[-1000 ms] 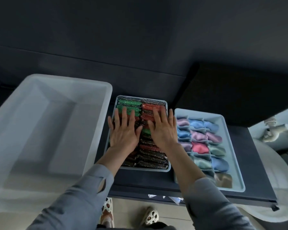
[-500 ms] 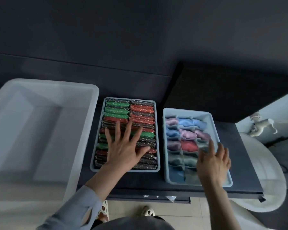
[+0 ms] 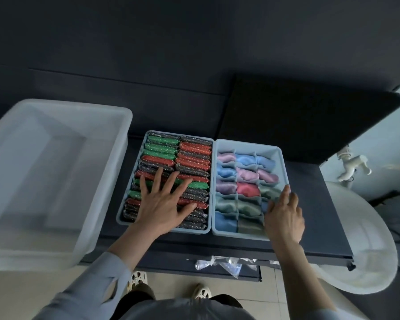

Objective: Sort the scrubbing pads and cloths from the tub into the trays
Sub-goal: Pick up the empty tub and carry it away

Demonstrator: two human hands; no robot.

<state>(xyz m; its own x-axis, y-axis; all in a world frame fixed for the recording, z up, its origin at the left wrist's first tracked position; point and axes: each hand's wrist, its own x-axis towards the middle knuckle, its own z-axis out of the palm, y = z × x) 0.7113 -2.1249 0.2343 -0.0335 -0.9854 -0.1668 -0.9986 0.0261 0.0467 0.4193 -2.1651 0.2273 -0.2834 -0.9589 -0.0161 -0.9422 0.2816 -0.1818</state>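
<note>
Right of the empty tub (image 3: 56,176), both trays sit packed: left hand (image 3: 164,204) rests flat, fingers spread, on the scrubbing pads (image 3: 189,158); right hand (image 3: 284,215), fingers straight, holding nothing, touches the cloths (image 3: 247,174). Pressing unevenly could dislodge neighbouring rolls.

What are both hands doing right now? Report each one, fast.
Left hand: open, fingers spread flat on the scrubbing pads.
Right hand: open, fingers straight, resting on the cloth tray; holding nothing.
</note>
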